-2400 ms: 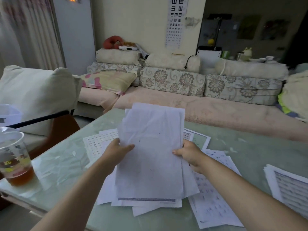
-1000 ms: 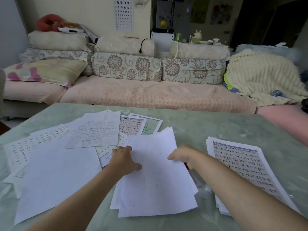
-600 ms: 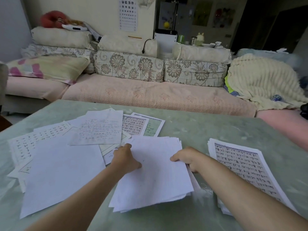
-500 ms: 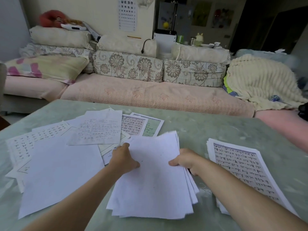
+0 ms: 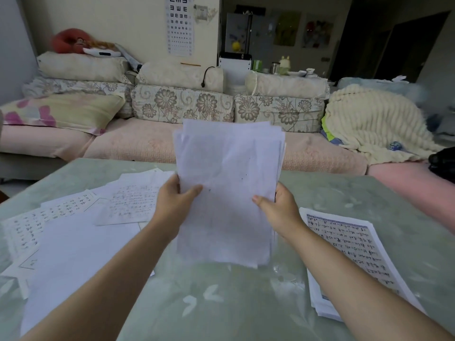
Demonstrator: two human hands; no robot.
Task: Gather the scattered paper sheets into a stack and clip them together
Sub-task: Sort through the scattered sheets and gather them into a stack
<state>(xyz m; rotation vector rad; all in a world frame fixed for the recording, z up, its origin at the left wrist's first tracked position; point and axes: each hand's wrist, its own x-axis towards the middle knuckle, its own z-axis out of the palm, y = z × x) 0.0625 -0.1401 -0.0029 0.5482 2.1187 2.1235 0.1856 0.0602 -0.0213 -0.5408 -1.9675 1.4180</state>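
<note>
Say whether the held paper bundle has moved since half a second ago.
Yes. The bundle lay flat on the table; now it is raised upright, its top overlapping the sofa.

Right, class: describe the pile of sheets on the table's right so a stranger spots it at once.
Find the pale green table before the sofa, then look to its right side. The pile lies flat there, neatly squared, its top sheet handwritten inside a printed border, unlike the loose sheets scattered left.
</note>
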